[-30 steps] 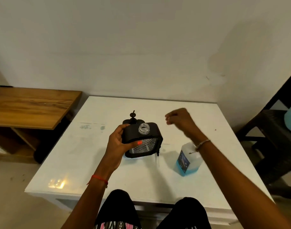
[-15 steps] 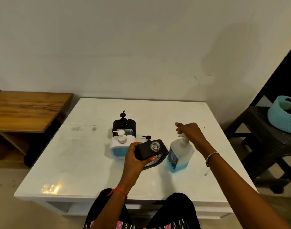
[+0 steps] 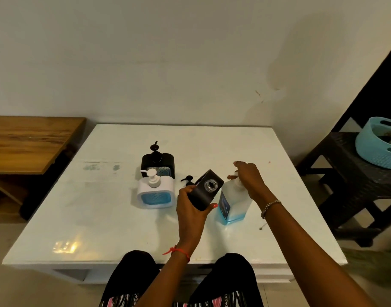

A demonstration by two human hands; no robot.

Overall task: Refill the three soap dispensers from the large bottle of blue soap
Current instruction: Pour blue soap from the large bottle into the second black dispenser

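Altogether three dispensers [image 3: 155, 191] [image 3: 165, 160] [image 3: 203, 196], one bottle [image 3: 234, 207].

White table [image 3: 101, 218] under black dispenser [image 3: 168, 162], white dispenser [image 3: 155, 193], loose black pump [image 3: 188, 180], blue soap bottle [image 3: 232, 207]

Black dispenser [image 3: 206, 190]: pump off, neck open, held tilted above table [image 3: 101, 207] centre; black pump [image 3: 188, 180] lying just behind it; white dispenser [image 3: 155, 191] upright before second black dispenser [image 3: 158, 161], left of centre; blue-soap bottle [image 3: 232, 204] upright, right, soap low.
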